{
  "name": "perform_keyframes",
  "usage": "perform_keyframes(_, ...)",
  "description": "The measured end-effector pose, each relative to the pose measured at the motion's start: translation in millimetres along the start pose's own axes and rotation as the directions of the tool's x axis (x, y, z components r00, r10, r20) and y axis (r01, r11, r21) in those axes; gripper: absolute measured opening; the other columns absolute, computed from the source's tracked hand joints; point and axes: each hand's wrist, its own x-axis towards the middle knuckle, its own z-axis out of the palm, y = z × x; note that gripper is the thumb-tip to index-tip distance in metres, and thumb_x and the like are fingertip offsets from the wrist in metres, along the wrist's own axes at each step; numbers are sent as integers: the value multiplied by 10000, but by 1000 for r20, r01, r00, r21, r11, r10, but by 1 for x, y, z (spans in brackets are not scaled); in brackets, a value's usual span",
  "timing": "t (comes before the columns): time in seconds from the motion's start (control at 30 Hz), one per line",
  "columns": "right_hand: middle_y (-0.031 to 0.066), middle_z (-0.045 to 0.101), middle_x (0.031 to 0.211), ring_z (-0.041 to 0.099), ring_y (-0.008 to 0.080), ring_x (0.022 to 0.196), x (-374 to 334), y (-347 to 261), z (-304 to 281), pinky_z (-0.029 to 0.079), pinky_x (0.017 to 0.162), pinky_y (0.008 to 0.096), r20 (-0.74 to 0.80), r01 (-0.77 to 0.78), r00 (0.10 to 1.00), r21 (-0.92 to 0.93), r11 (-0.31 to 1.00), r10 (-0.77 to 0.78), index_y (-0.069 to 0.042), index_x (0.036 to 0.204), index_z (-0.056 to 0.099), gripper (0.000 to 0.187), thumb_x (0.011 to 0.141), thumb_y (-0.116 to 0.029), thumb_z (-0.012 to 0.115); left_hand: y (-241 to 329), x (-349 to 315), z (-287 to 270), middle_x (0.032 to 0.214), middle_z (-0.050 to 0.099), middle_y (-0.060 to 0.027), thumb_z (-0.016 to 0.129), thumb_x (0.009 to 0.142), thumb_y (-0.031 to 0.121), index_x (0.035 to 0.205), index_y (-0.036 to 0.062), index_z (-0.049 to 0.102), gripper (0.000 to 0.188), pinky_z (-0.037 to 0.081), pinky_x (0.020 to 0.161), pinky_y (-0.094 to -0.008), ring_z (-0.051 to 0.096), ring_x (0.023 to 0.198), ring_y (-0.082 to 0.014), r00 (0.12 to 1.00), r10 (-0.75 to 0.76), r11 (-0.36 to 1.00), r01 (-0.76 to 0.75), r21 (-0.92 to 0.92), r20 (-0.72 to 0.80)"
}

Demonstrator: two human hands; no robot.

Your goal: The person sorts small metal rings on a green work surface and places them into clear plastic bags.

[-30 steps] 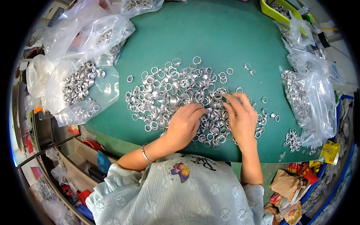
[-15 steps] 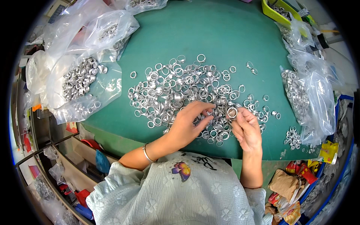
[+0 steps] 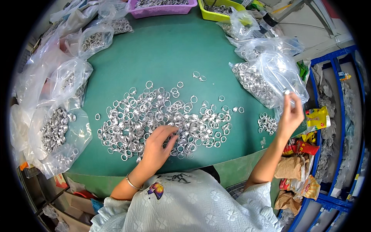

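Note:
A broad heap of silver metal rings [image 3: 133, 125] lies on the green table. At the heap's near side my left hand [image 3: 157, 144] has its thumb and forefinger closed around a ring among the others; the fingertips partly hide it. My right hand [image 3: 291, 116] is raised at the right, beside a clear plastic bag [image 3: 284, 71] with many rings inside. Its thumb and forefinger pinch a small shiny ring [image 3: 286, 92]. Below that bag sits a small separate cluster of rings [image 3: 267, 123].
More clear bags of rings [image 3: 56, 129] line the left edge. A purple basket [image 3: 162, 11] and a yellow-green basket [image 3: 216, 14], both filled with metal pieces, stand at the far edge. Blue shelving [image 3: 335, 116] and snack packets [image 3: 317, 118] are at the right.
My right hand has moved away from the heap, out to the right by the plastic bag, carrying a ring. My left hand stays at the heap. The view has turned to the right.

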Motion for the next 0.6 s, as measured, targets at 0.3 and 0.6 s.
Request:
perform_keyframes(0.3,160,639,846,597,362,845,75,61,6,462,717,427,340,194,936,-720,666,95,-131,995,647,246,861,-284,510,-4,-4,-3,893,596,-126,627,740,-19,951,4,597,214,464,703,-335,578,781,-278,1000,5,997,-5,83,-2)
perform_keyframes(0.6,45,615,723,513,76,595,-84,-13,23,402,529,211,488,-180,866,100,979,110,-20,937,653,134,827,-70,595,-8,-7,20,1026,560,-96,659,698,-4,992,42,600,303,397,805,-367,526,953,-264,990,141,948,-144,283,32)
